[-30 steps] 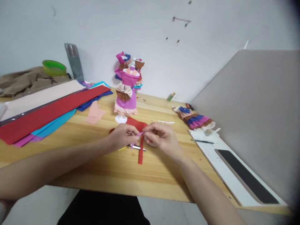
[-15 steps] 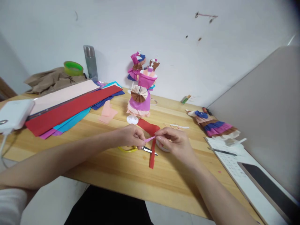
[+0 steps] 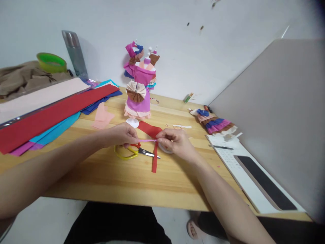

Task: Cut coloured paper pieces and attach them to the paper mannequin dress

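Observation:
A thin pink paper strip [image 3: 147,140] is stretched between my two hands above the table. My left hand [image 3: 125,135] pinches its left end, and my right hand [image 3: 175,140] pinches the right end between thumb and fingers. Under the hands lie scissors [image 3: 127,156] with yellow handles and dark blades. A narrow red strip [image 3: 154,162] crosses the blade tips, and a wider red piece [image 3: 149,129] lies behind the hands. Partly hidden by my right hand is a white round object [image 3: 165,149] that I cannot make out fully.
Behind the hands stand small dress forms in paper dresses [image 3: 142,101]. Coloured paper sheets [image 3: 58,118], a bottle [image 3: 76,54] and a green tape roll [image 3: 51,63] are at left. To the right lie a layered paper dress [image 3: 213,123] and a white board [image 3: 228,162] with a dark panel.
My hands have drawn apart, so a longer stretch of the pink strip shows, now nearly level. The view has shifted, and more of the scissors is visible.

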Demonstrator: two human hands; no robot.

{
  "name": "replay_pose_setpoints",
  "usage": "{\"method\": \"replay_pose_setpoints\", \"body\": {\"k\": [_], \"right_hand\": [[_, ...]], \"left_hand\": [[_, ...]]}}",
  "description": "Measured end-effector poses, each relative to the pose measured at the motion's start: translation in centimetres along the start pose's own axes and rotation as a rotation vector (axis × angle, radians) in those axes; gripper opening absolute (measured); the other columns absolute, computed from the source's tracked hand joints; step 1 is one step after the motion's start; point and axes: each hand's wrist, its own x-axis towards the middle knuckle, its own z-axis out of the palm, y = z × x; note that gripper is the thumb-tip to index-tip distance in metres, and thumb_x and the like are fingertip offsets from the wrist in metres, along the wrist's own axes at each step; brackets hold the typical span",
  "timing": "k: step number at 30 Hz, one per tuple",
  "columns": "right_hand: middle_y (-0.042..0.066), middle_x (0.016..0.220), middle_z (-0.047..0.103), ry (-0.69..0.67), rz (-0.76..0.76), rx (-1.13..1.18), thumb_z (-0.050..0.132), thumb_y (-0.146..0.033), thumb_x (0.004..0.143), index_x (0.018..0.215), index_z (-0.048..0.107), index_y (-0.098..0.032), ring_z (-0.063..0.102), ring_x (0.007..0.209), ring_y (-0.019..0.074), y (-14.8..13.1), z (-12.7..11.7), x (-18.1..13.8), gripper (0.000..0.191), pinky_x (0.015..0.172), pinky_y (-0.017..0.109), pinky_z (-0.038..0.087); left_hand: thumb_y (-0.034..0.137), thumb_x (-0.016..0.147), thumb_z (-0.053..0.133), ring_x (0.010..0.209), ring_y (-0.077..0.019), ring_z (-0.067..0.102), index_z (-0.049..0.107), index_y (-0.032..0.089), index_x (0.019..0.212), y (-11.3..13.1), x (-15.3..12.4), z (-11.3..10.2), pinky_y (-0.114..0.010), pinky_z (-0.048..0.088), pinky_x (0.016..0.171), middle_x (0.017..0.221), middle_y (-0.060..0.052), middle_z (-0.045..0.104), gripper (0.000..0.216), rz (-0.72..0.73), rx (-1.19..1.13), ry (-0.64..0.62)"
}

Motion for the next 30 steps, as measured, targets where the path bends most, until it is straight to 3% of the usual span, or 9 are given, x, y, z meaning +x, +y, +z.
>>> {"method": "replay_pose_setpoints", "body": {"k": [5,10,14,18,21,23,27,30], "right_hand": [[0.001,0.064,0.066,0.075,-0.024,-0.105,0.063,-0.025,0.08,0.076,0.07,-0.017,0.055,0.056,0.0126,1.1,-1.7,0.3,0.012,0.053,0.024,0.042],[0.003,0.069,0.07,0.413,0.15,-0.397,0.063,-0.023,0.078,0.084,0.072,-0.015,0.061,0.053,0.0145,4.6,-7.2,1.0,0.013,0.055,0.027,0.048],[0.008,0.071,0.074,0.496,0.257,-0.54,0.061,-0.011,0.071,0.077,0.073,-0.013,0.067,0.063,0.0202,8.4,-10.5,0.8,0.014,0.067,0.032,0.051],[0.013,0.087,0.078,0.488,0.296,-0.648,0.061,-0.005,0.066,0.076,0.076,-0.014,0.07,0.09,0.0286,10.3,-11.3,0.4,0.02,0.085,0.038,0.051],[0.016,0.109,0.075,0.488,0.243,-0.703,0.06,-0.002,0.068,0.075,0.076,-0.015,0.062,0.114,0.0329,9.7,-11.1,0.5,0.022,0.101,0.045,0.044],[0.018,0.11,0.075,0.489,0.189,-0.722,0.061,-0.007,0.074,0.072,0.076,-0.014,0.059,0.116,0.0352,8.5,-10.6,0.7,0.016,0.103,0.05,0.041],[0.012,0.099,0.077,0.372,0.023,-0.679,0.065,-0.023,0.082,0.07,0.075,-0.019,0.063,0.101,0.0297,5.1,-7.7,1.0,0.016,0.096,0.046,0.047],[0.008,0.112,0.075,-0.068,-0.358,-0.511,0.061,-0.02,0.085,0.096,0.076,-0.023,0.063,0.098,0.025,3.0,-4.1,1.0,0.018,0.09,0.043,0.051]], "left_hand": [[0.033,0.069,0.07,0.04,-0.006,0.037,0.07,0.015,0.062,-0.1,0.1,-0.2,-0.018,0.023,0.041,0.046,0.001,0.056,0.02,0.062,0.056,0.004],[0.032,0.068,0.071,0.039,-0.0065,0.037,0.071,0.017,0.065,-0.4,0.4,0.0,-0.018,0.023,0.04,0.048,0.001,0.059,0.015,0.033,0.047,0.044],[0.034,0.069,0.07,0.042,-0.0075,0.041,0.068,0.018,0.061,-0.3,0.3,0.1,-0.018,0.027,0.041,0.05,0.0,0.061,0.018,0.03,0.081,0.018],[0.033,0.071,0.068,0.042,-0.0067,0.039,0.067,0.018,0.059,-0.1,0.2,0.1,-0.017,0.025,0.042,0.051,0.001,0.06,0.02,0.039,0.119,0.034],[0.033,0.072,0.067,0.041,-0.0062,0.038,0.069,0.018,0.064,0.0,0.1,0.2,-0.017,0.024,0.042,0.052,0.001,0.061,0.018,0.046,0.125,0.042],[0.034,0.072,0.067,0.041,-0.0065,0.039,0.07,0.018,0.067,0.0,0.2,0.3,-0.018,0.024,0.042,0.052,0.001,0.062,0.018,0.056,0.127,0.082],[0.037,0.074,0.065,0.044,-0.0077,0.043,0.068,0.016,0.064,0.0,0.3,0.4,-0.018,0.028,0.043,0.051,0.001,0.061,0.024,0.116,0.099,0.13],[0.042,0.08,0.059,0.043,-0.0078,0.042,0.066,0.015,0.061,0.0,0.4,0.5,-0.019,0.029,0.043,0.049,0.0,0.059,0.034,0.173,0.022,0.139]]}}
